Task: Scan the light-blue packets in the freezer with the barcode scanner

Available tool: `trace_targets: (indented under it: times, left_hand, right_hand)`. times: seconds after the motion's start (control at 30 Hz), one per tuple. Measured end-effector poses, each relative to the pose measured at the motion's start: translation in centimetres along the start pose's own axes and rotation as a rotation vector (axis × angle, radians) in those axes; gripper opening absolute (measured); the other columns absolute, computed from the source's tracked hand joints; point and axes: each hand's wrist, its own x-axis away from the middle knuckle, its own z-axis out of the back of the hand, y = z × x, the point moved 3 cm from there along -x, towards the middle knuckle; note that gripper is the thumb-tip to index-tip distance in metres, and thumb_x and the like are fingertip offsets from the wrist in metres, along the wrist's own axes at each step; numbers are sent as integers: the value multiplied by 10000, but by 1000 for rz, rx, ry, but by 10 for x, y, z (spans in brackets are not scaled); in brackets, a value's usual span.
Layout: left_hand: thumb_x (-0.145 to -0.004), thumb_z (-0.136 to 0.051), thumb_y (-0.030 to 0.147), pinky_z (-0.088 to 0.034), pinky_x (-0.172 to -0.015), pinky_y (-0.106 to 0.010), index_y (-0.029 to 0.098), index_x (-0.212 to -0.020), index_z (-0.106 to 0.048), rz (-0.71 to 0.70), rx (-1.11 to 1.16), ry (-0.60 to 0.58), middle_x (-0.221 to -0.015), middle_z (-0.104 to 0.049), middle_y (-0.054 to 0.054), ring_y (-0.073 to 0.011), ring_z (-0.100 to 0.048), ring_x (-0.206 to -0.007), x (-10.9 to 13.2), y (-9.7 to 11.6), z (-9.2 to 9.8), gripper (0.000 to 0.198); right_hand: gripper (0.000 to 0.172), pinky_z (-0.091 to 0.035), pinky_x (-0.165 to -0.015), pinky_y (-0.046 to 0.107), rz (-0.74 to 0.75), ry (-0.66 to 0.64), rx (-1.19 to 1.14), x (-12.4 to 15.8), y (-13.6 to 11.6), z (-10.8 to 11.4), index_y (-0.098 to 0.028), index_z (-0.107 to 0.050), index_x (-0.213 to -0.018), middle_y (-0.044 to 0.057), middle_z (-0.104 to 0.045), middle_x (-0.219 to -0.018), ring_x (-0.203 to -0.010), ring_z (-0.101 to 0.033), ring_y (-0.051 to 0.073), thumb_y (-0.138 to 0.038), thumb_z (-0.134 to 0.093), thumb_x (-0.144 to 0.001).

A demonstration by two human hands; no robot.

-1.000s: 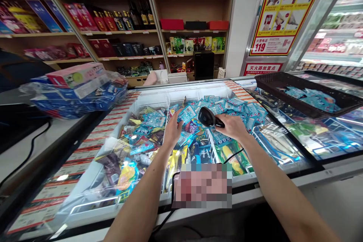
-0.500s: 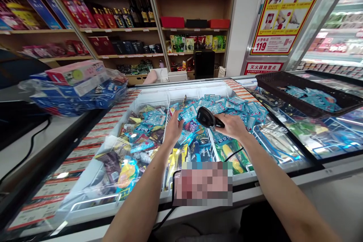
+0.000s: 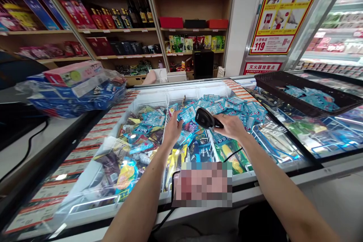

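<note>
Right hand (image 3: pixel 231 127) clamps the black handheld barcode scanner (image 3: pixel 204 118), long axis nearly level, head pointing left toward my open left hand (image 3: pixel 172 129) on blue sachets (image 3: pixel 188 114).

The barcode scanner (image 3: pixel 204 118) is matte black, the packets (image 3: pixel 188 114) beside it are pale blue, and the poster (image 3: pixel 286 11) at upper right is yellow with red edging.

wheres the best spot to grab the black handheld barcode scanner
Take the black plastic handheld barcode scanner by its narrow handle, coming from the right, where the right hand wraps it. The handle is slimmer than the bulky head, which points left over the blue packets, so the fingers can close round it.
</note>
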Motion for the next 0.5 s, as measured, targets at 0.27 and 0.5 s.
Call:
trace_targets:
  times: [0.27, 0.5]
  left_hand:
    - [-868, -387, 293, -436, -645, -299, 233, -1291, -361, 6, 4, -18, -926, -589, -60, -176, -573, -731, -1, -2, -1, 428]
    - [-869, -391, 294, -428, -631, -290, 241, -1288, -360, -2, -2, -16, -927, -593, -53, -170, -572, -709, 0, -2, -1, 423]
  right_hand:
    - [432, -362, -617, 252, -3, -25, 13, -1, -1, -1, -211, -530, -1185, 56, -666, -1014, -827, -621, 189, -450, -496, -827]
    - [423, -362, -613, 254, 6, -19, 11, 0, -1, -1, -217, -528, -1179, 49, -663, -1025, -832, -623, 192, -449, -495, -827]
